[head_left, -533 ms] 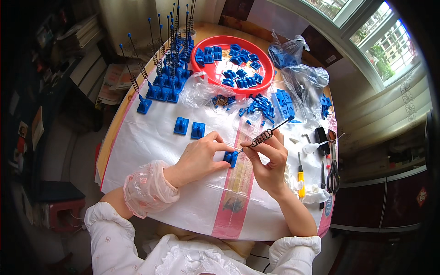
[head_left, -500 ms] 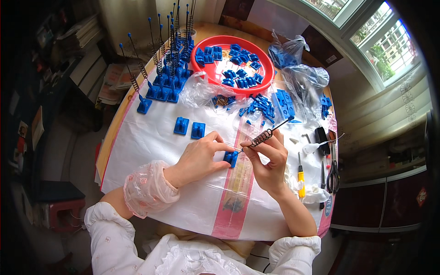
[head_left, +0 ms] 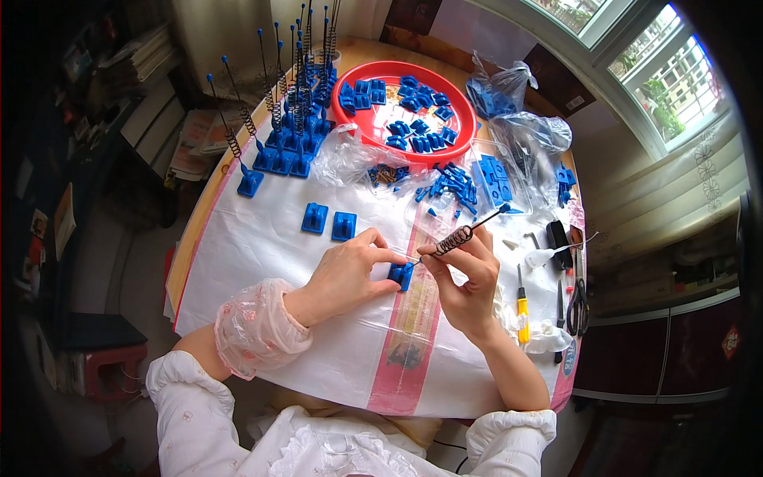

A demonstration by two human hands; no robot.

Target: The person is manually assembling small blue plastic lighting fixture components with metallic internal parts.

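Between the thumb and forefinger of my left hand (head_left: 350, 270) is a small blue plastic base (head_left: 403, 277), resting on the white table cover. My right hand (head_left: 462, 282) pinches a black coil spring (head_left: 455, 239) on a rod with a blue tip at its upper end. The rod slants down to the left, and its lower end meets the blue base by my left fingertips; whether it sits inside the base I cannot tell. Two more blue bases, one left (head_left: 315, 218) and one beside it (head_left: 343, 226), lie beyond my left hand.
Assembled spring rods on blue bases (head_left: 286, 155) stand at the far left. A red basin (head_left: 469, 131) holds several blue bases. Small blue pieces (head_left: 451, 187) lie on clear plastic. On the right are a yellow-handled screwdriver (head_left: 522, 310), scissors (head_left: 581, 306) and a white bottle (head_left: 540, 257).
Both hands keep nearly the same place and grip. The spring rod has shifted very slightly in my right fingers.
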